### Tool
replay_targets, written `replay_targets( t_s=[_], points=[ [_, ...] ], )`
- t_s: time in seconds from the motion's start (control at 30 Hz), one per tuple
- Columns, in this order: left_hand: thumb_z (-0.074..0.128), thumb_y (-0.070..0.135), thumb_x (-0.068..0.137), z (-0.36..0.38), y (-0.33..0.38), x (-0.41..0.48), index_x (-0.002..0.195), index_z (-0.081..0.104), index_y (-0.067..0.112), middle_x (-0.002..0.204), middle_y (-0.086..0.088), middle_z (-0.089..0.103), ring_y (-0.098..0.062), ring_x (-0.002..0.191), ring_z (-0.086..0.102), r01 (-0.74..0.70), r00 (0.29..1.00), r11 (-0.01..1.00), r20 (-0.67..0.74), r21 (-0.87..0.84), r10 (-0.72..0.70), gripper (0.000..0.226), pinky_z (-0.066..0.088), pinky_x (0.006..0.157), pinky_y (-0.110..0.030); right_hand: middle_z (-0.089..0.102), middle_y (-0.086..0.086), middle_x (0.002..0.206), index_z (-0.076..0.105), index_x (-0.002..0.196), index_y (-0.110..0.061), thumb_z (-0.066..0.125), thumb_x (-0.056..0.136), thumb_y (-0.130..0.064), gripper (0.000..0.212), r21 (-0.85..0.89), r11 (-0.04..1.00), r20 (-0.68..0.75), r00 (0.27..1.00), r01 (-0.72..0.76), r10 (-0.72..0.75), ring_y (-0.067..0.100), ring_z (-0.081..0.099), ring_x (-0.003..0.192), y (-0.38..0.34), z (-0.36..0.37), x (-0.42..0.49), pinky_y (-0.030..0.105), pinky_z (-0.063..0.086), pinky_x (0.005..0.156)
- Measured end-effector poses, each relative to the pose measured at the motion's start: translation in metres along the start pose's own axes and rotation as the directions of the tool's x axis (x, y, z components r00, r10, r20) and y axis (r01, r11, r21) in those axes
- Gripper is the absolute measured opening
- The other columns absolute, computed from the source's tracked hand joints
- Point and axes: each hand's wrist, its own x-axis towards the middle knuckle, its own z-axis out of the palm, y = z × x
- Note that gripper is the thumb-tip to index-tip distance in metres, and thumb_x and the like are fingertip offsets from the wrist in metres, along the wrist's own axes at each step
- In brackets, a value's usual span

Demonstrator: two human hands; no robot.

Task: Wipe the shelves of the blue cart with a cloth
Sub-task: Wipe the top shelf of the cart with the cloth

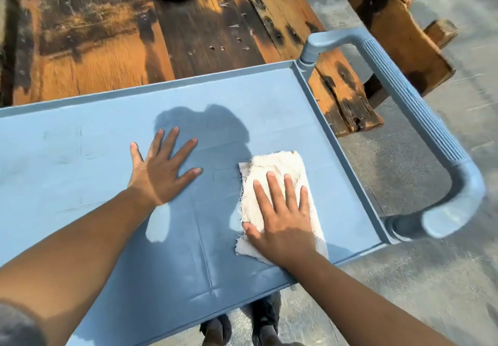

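Observation:
The blue cart's top shelf (80,173) fills the middle of the head view, a flat tray with a low raised rim. A frayed white cloth (280,169) lies flat on its right part. My right hand (280,219) presses down on the cloth, palm flat and fingers spread. My left hand (161,167) rests flat on the bare shelf to the left of the cloth, fingers apart, holding nothing. Lower shelves of the cart are hidden under the top one.
The cart's ribbed blue handle (415,119) curves around the right end. A worn wooden table (134,35) stands just beyond the shelf's far rim, with a wooden bench (398,22) at the upper right. Grey concrete floor (431,278) lies to the right. My shoes (242,329) show below the near rim.

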Motion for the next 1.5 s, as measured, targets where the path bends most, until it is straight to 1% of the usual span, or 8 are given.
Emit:
replay_targets(
  t_s=[0.17, 0.4, 0.5, 0.6, 0.73, 1.0, 1.2, 1.5],
  points=[
    [-0.003, 0.078, 0.086, 0.0, 0.015, -0.004, 0.139, -0.015, 0.066, 0.165, 0.014, -0.007, -0.022, 0.152, -0.009, 0.158, 0.987, 0.985, 0.026, -0.07, -0.157, 0.056, 0.006, 0.103, -0.079, 0.008, 0.001, 0.17, 0.019, 0.161, -0.028, 0.032, 0.096, -0.074, 0.081, 0.022, 0.979, 0.052, 0.977, 0.204, -0.205, 0.036, -0.001, 0.156, 0.022, -0.005, -0.033, 0.06, 0.002, 0.121],
    [0.032, 0.037, 0.105, -0.016, 0.082, -0.03, 0.148, 0.032, 0.036, 0.165, 0.0, 0.009, -0.028, 0.152, 0.0, 0.411, 0.9, 0.821, 0.032, -0.396, -0.435, 0.044, 0.002, 0.111, -0.073, -0.012, -0.012, 0.169, -0.001, 0.16, -0.04, 0.028, 0.096, -0.075, 0.079, 0.049, 0.899, 0.219, 0.874, 0.434, -0.434, 0.019, -0.023, 0.153, 0.076, -0.036, -0.029, 0.049, -0.01, 0.123],
    [0.042, 0.022, 0.103, -0.012, 0.093, -0.064, 0.139, 0.049, 0.018, 0.157, -0.008, 0.033, -0.029, 0.147, 0.022, 0.29, 0.924, 0.842, -0.096, -0.455, -0.371, 0.038, 0.011, 0.117, -0.062, -0.009, -0.011, 0.17, 0.003, 0.16, -0.042, 0.026, 0.098, -0.07, 0.071, 0.095, 0.882, 0.236, 0.85, 0.462, -0.471, 0.019, -0.021, 0.154, 0.08, -0.046, -0.026, 0.051, -0.006, 0.125],
    [0.046, 0.033, 0.095, -0.003, 0.103, -0.095, 0.127, 0.06, 0.003, 0.138, -0.018, 0.053, -0.037, 0.127, 0.05, -0.027, 0.964, 0.946, -0.258, -0.323, -0.06, 0.045, 0.036, 0.107, -0.054, 0.02, -0.004, 0.168, 0.019, 0.159, -0.04, 0.035, 0.101, -0.058, 0.063, 0.106, 0.859, 0.138, 0.848, 0.501, -0.512, 0.025, 0.0, 0.157, 0.082, -0.057, -0.023, 0.057, 0.004, 0.124],
    [0.044, 0.045, 0.093, -0.007, 0.099, -0.092, 0.124, 0.062, 0.007, 0.134, -0.013, 0.057, -0.037, 0.121, 0.055, -0.228, 0.953, 0.954, -0.247, -0.193, 0.177, 0.052, 0.043, 0.1, -0.05, -0.007, 0.0, 0.171, 0.0, 0.16, -0.042, 0.033, 0.096, -0.073, 0.078, -0.01, 0.791, 0.199, 0.777, 0.611, -0.598, 0.033, -0.016, 0.155, 0.097, -0.059, -0.021, 0.056, -0.011, 0.123],
    [0.027, 0.093, 0.074, -0.019, 0.06, -0.03, 0.153, 0.004, 0.049, 0.164, 0.013, -0.01, -0.012, 0.151, -0.014, -0.266, 0.955, 0.959, 0.11, -0.103, 0.277, 0.093, -0.002, 0.116, -0.066, -0.026, -0.006, 0.167, -0.011, 0.155, -0.051, 0.033, 0.084, -0.086, 0.09, -0.008, 0.782, 0.253, 0.758, 0.623, -0.601, 0.034, -0.032, 0.149, 0.089, -0.042, 0.004, 0.056, -0.027, 0.114],
    [0.023, 0.084, 0.082, -0.019, 0.06, -0.006, 0.156, 0.016, 0.036, 0.166, 0.005, 0.008, -0.019, 0.153, 0.001, -0.317, 0.948, 0.948, 0.027, -0.028, 0.318, 0.088, 0.006, 0.116, -0.067, -0.01, -0.005, 0.17, 0.001, 0.158, -0.048, 0.033, 0.082, -0.088, 0.092, -0.043, 0.779, 0.163, 0.774, 0.625, -0.612, 0.039, -0.008, 0.154, 0.085, -0.034, 0.043, 0.061, -0.009, 0.118],
    [0.032, 0.08, 0.084, -0.008, 0.059, 0.0, 0.156, 0.022, 0.026, 0.165, 0.004, 0.014, -0.016, 0.152, 0.011, -0.263, 0.963, 0.96, -0.079, -0.099, 0.256, 0.091, 0.01, 0.117, -0.064, -0.02, -0.003, 0.168, -0.006, 0.154, -0.056, 0.019, 0.082, -0.089, 0.083, -0.019, 0.964, 0.154, 0.953, 0.266, -0.26, 0.037, -0.026, 0.151, 0.053, -0.037, 0.158, 0.065, -0.014, 0.116]
  ],
)
